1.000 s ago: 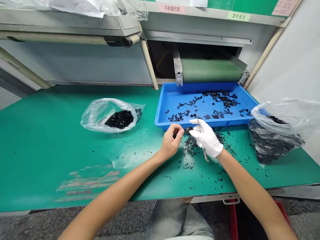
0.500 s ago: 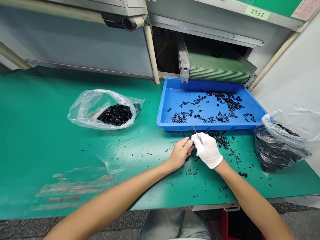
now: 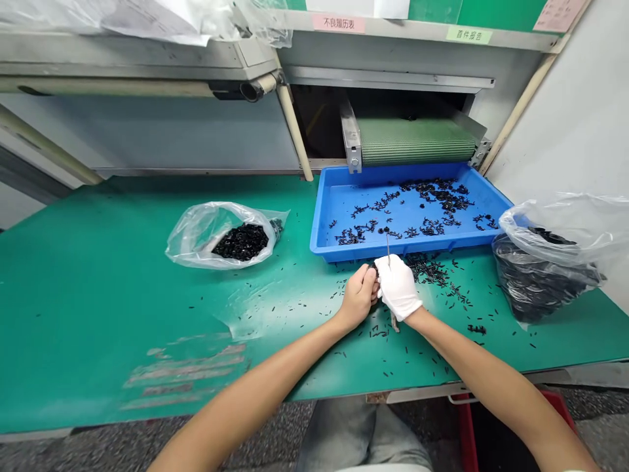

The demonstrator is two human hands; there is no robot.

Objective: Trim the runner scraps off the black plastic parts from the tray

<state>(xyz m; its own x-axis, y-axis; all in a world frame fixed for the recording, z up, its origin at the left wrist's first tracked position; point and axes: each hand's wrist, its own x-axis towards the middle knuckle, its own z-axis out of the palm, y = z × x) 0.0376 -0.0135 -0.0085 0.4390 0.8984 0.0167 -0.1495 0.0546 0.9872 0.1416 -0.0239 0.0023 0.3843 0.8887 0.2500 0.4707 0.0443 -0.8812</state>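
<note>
Gripping a black part (image 3: 373,268), the curled left hand (image 3: 358,300) adjoins the gloved right hand (image 3: 399,288), closed around a thin tool (image 3: 388,248).

A small, dark, glossy part (image 3: 373,267) sits pinched between the left hand (image 3: 358,296) and the gloved right hand (image 3: 399,288), above the near side of the worktop (image 3: 122,295); mostly covered by fingers, its full shape is hidden. A thin grey tool (image 3: 388,248) stands upright in the right hand, its slender tip pointing far, its thicker, rough-looking end showing below the glove on the near side.
</note>
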